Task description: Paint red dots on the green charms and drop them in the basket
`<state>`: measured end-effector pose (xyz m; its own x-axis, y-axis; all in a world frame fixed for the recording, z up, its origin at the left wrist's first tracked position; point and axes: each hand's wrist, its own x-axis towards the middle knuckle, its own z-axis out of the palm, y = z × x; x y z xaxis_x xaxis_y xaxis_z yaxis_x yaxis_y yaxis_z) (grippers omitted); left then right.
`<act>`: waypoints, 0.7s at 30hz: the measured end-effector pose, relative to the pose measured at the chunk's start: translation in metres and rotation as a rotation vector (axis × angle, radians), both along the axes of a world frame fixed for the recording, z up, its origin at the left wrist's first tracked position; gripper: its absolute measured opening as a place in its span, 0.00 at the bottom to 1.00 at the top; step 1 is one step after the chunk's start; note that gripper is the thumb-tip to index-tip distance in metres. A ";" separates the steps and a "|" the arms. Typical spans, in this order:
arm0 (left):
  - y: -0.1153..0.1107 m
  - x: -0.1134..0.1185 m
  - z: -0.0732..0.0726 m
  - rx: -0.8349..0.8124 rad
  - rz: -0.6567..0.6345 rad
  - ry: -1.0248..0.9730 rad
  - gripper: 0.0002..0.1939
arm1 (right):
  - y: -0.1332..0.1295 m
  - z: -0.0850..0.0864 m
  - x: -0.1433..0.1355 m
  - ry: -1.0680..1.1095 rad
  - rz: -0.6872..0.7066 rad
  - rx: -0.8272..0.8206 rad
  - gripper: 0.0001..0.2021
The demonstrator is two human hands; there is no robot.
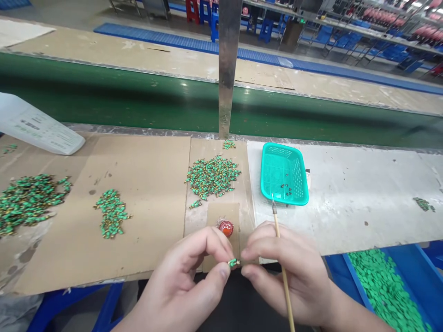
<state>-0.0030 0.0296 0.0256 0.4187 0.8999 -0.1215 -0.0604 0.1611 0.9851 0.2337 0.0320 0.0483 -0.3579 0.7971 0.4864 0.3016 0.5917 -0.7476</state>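
Observation:
Between its thumb and forefinger, my left hand (192,276) pinches a tiny green figurine (232,263) with a gold-brown end pointing right. My right hand (294,272) has a thin wooden-handled paintbrush (276,219) lodged along its fingers, bristles pointing up and away. The right thumb and forefinger are close to the figurine's right end; whether they touch it I cannot tell. Just beyond the left fingertips stands a small round pot of red paint (226,228). A heap of similar green and gold figurines (212,176) lies behind the pot on cardboard.
A teal mesh basket (302,177) holds a few small dark pieces. More figurine piles (111,213) lie leftward, near a translucent plastic container (41,129). A metal post (226,69) rises before a green conveyor belt (138,101). At lower right, a blue bin (420,267) contains green pieces.

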 end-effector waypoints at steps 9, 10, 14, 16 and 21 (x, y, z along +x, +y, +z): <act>-0.002 0.000 0.000 0.154 -0.015 0.105 0.11 | 0.000 -0.006 -0.006 0.007 0.016 0.019 0.04; -0.002 -0.001 -0.001 0.165 -0.025 0.115 0.11 | 0.000 -0.007 -0.005 0.010 0.020 0.013 0.04; -0.004 -0.005 -0.003 0.186 -0.048 0.154 0.09 | 0.001 -0.008 -0.005 -0.006 0.032 0.014 0.05; -0.005 -0.006 -0.003 0.204 -0.045 0.176 0.08 | 0.002 -0.009 -0.005 -0.015 0.037 0.024 0.05; -0.002 -0.006 0.000 0.256 -0.016 0.204 0.06 | 0.002 -0.009 -0.006 -0.025 0.045 0.049 0.06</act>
<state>-0.0088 0.0275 0.0256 0.4229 0.9058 0.0247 0.1434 -0.0938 0.9852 0.2272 0.0340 0.0397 -0.4048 0.7553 0.5154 0.2920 0.6409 -0.7099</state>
